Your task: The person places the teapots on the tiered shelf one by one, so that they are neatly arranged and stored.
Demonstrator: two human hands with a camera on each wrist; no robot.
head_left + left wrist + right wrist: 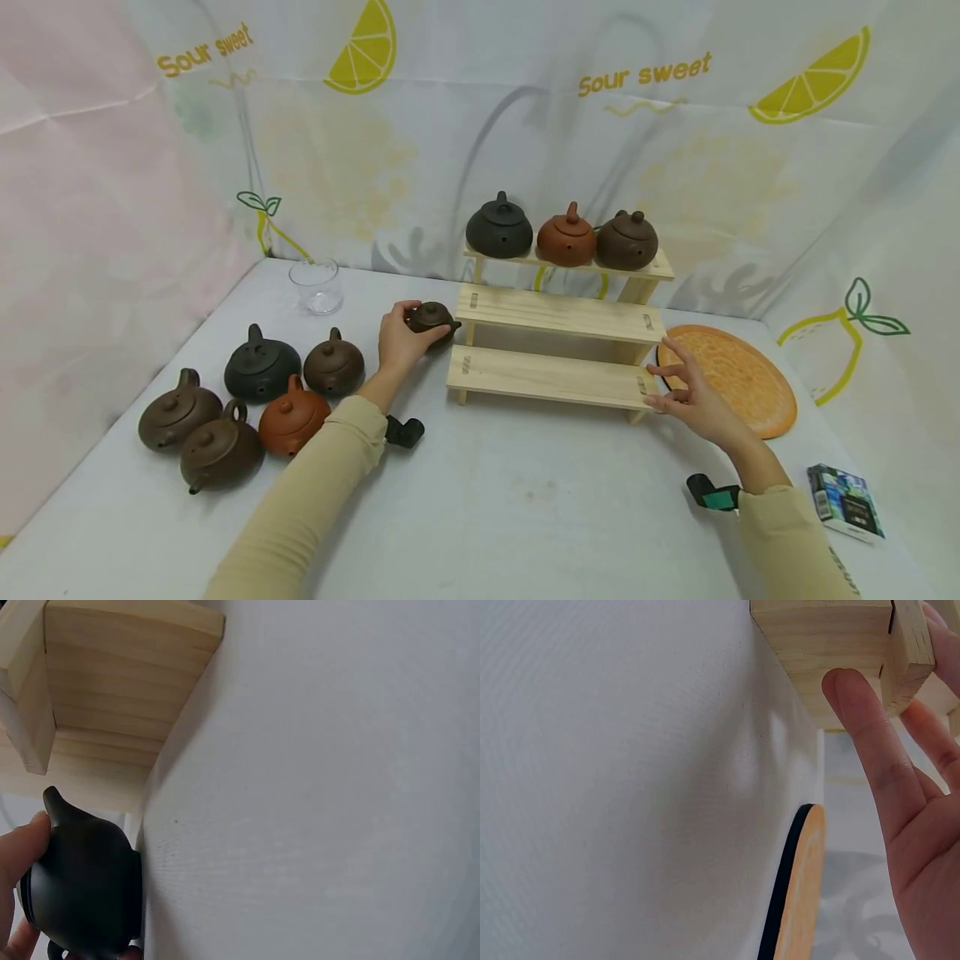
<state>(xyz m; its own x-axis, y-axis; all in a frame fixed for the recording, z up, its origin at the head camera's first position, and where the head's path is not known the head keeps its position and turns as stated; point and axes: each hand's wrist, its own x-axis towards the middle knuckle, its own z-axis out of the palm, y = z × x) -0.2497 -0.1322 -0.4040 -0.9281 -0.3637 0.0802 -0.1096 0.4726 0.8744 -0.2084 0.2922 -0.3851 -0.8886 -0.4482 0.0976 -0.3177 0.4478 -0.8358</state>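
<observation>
My left hand (405, 333) grips a small dark brown teapot (432, 315) beside the left end of a three-tier wooden shelf (551, 373). In the left wrist view, that teapot (86, 881) looks nearly black, with its spout near the shelf and its base close to the table. The thumb lies on its upper part, and part of the grip is hidden behind the body. At the shelf's other end, my right hand (697, 396) has its fingers spread, fingertips touching the end of the lower board. The right wrist view shows the extended fingers (881, 746) against the wood.
The top tier bears a black teapot (499, 229), a reddish one (566, 239) and a brown one (627, 242). Several more teapots (219, 450) cluster at left, before a clear glass (316, 287). Right of the shelf lie a round orange-brown board (738, 379) and a small box (846, 502).
</observation>
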